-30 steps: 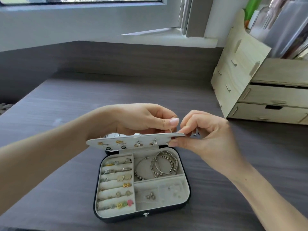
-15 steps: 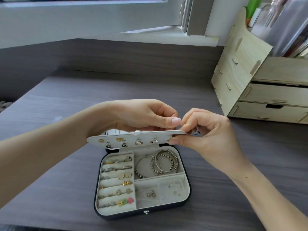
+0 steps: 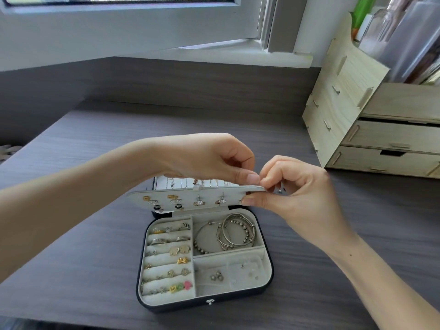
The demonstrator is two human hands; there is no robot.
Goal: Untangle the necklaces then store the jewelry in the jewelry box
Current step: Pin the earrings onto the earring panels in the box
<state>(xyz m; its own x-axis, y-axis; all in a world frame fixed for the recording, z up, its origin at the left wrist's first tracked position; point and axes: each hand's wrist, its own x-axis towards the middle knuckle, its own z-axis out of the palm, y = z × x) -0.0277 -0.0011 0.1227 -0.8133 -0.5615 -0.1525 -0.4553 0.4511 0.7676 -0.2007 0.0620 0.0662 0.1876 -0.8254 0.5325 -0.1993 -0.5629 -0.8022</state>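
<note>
Both hands met at one corner of the pale grey padded earring flap (image 3: 190, 197), and that was where I thought it could go wrong. The right hand (image 3: 300, 186) gripped the corner, thumb pressed under it and fingers (image 3: 273, 172) curled over the top. The left hand (image 3: 209, 158) reached across with thumb and forefinger pinched shut at the flap's rim, touching the right fingers. If something tiny sat in that pinch, it was too small for me to make out.

The black, round-cornered jewelry box (image 3: 266, 279) lay open on the dark wood-grain tabletop (image 3: 71, 234), directly below the fingers. The thin chain necklaces (image 3: 204, 183) hung in its lid just behind them. I judged those chains the likeliest trouble, since letting the flap drop or swing hard could knock them together and knot them. A small silver dangling piece (image 3: 279, 191) hung just beyond the right fingers, past the flap's corner. A loose pinch could let it fall outside the box or in among the silver bangles (image 3: 235, 234) beneath. Pulling up on the corner could also tip the light box.
</note>
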